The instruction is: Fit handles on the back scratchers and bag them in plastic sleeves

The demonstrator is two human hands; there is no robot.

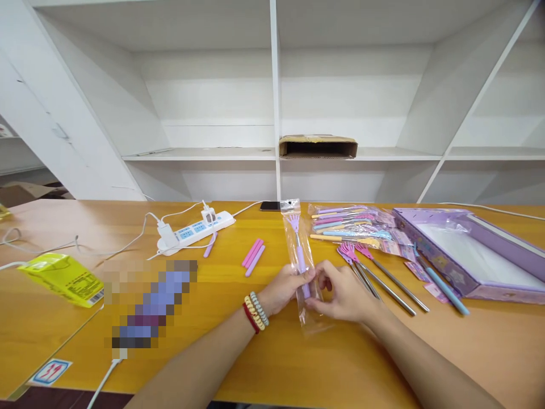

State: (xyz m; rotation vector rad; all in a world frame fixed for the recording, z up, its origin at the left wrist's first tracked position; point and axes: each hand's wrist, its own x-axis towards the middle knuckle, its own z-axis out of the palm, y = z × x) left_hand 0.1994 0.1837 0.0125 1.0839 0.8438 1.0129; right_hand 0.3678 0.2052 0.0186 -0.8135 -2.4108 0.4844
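Note:
A purple back scratcher (300, 258) with a hand-shaped head lies inside a clear plastic bag (303, 317). My left hand (283, 288) pinches the bagged handle from the left, thumb on top. On the other side, my right hand (343, 292) has curled fingers and its thumb against the lower part of the bag; its exact grip is partly hidden. Just right of it lie several pink-headed back scratchers (385, 279) with bare metal rods. Loose pink and purple handle sleeves (254, 257) rest left of my hands, and another purple sleeve (210, 245) is by the power strip.
Bagged back scratchers (349, 224) are piled at the back, beside a purple display box (472, 284). A blue-handled scratcher (447, 291) leans along the box. To the left are a power strip (196, 232) with cables, a yellow carton (63, 278) and a blurred-out object (155, 307).

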